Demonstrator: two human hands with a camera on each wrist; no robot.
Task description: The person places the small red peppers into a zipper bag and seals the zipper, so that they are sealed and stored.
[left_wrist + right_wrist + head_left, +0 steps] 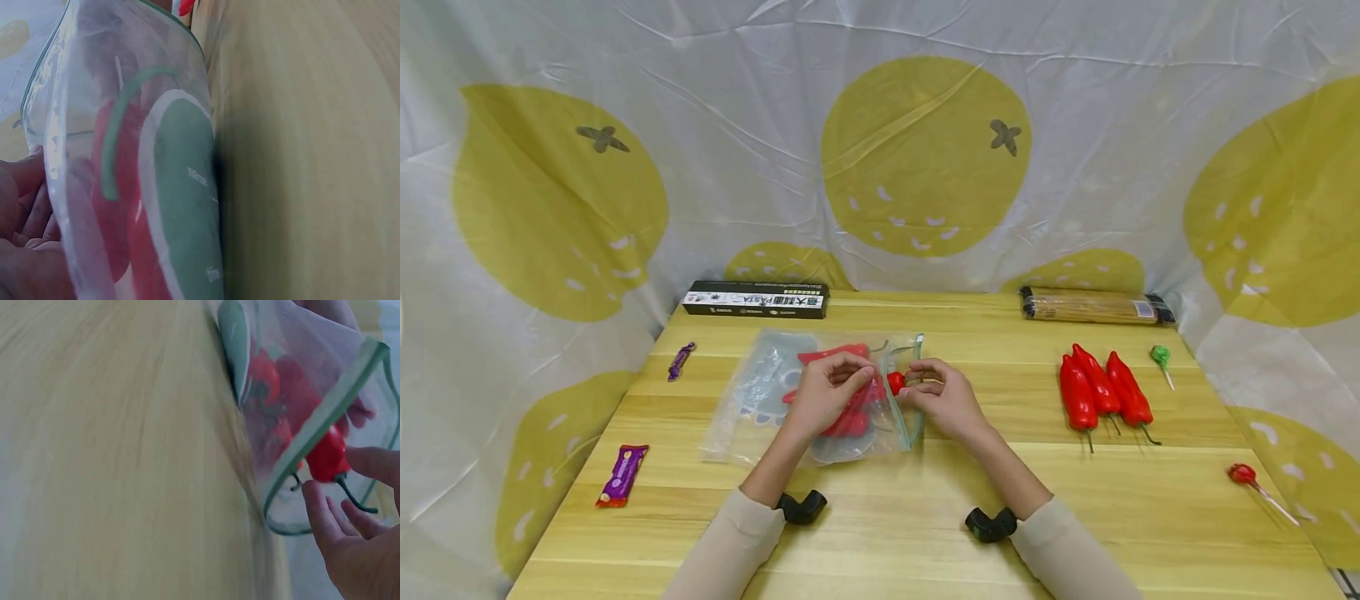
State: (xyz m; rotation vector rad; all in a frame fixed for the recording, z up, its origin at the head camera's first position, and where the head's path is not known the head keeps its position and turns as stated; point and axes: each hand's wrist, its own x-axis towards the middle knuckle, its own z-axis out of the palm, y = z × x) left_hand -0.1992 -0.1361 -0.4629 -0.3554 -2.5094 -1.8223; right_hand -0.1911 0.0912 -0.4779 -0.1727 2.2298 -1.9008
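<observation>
On a wood-grain table enclosed by a pale curtain printed with yellow fruit, the left hand pinches a clear zip bag left of centre, while the right hand grips a red pepper between thumb and fingers at its mouth.

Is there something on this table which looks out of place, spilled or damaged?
Nothing looks spilled or damaged. Only the red lollipop seems misplaced: it lies near the right edge of the table, and might be knocked off. The right hand holds the red pepper at the open mouth of the clear bag, which seems normal.
</observation>
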